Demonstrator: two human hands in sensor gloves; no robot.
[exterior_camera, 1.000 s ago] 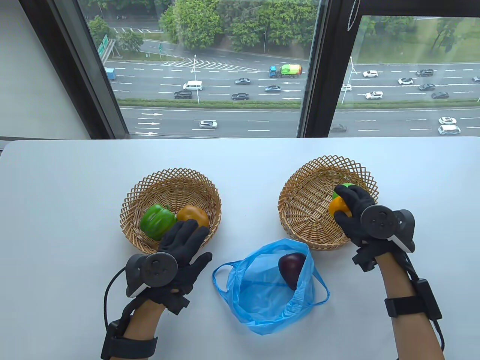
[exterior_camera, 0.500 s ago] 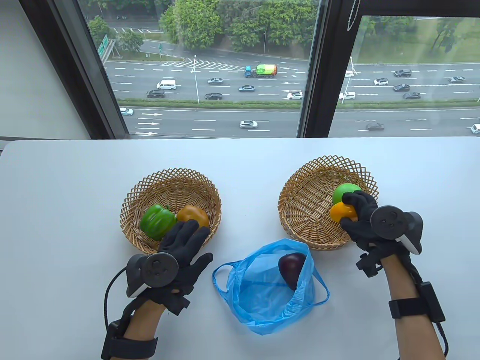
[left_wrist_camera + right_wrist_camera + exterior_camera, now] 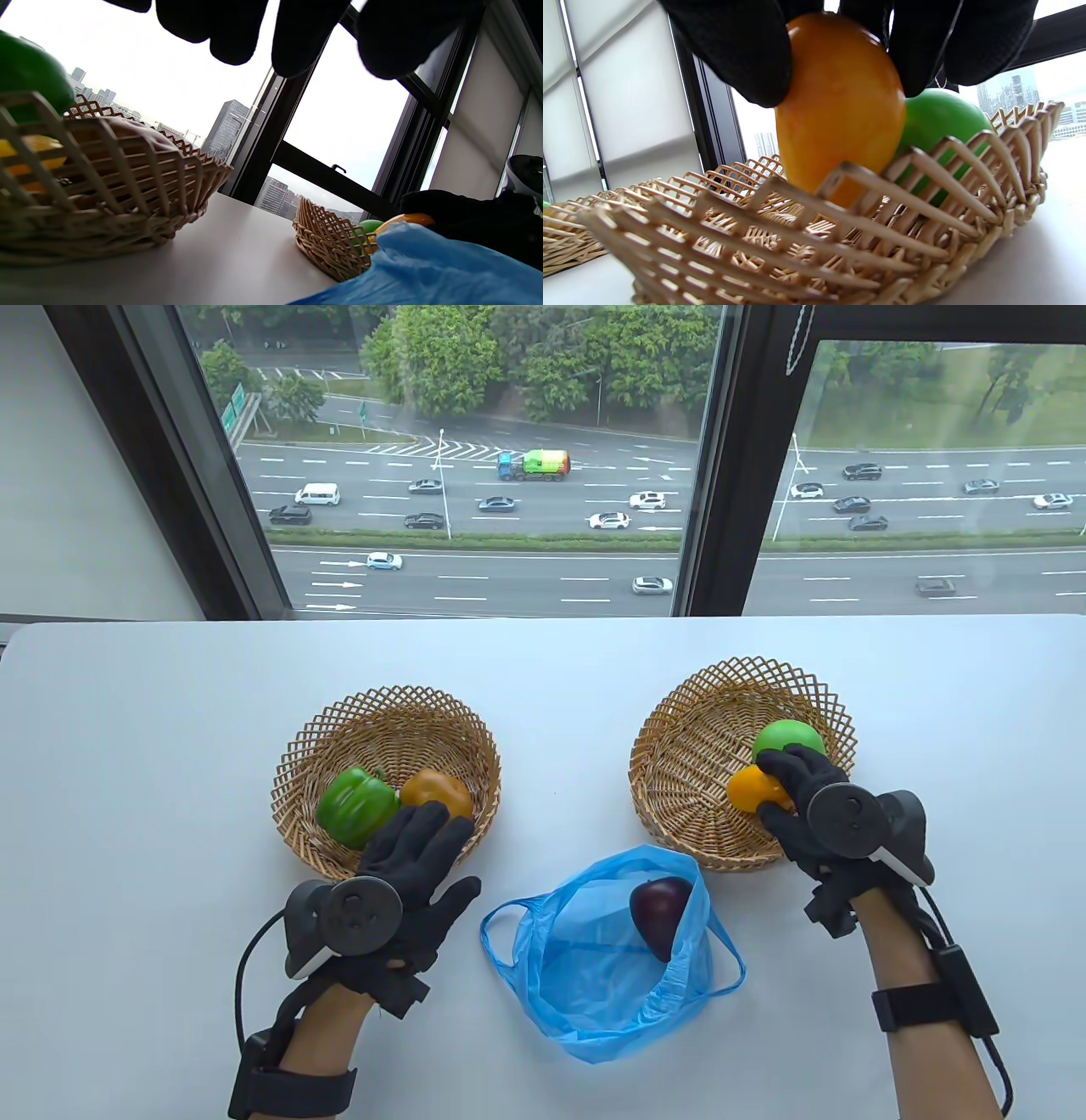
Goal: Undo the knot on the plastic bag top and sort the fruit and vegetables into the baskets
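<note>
While the right hand (image 3: 806,814) grips an orange mango (image 3: 840,106) between thumb and fingers inside the right basket (image 3: 687,755), beside a green fruit (image 3: 789,736), the left hand (image 3: 407,874) lies open at the left basket (image 3: 382,721), which holds a green pepper (image 3: 352,806) and an orange vegetable (image 3: 437,791). Smooth and firm-looking, the mango probably suits a grasp around its middle. Between the baskets, the untied blue bag (image 3: 594,984) holds one dark purple item (image 3: 660,909).
</note>
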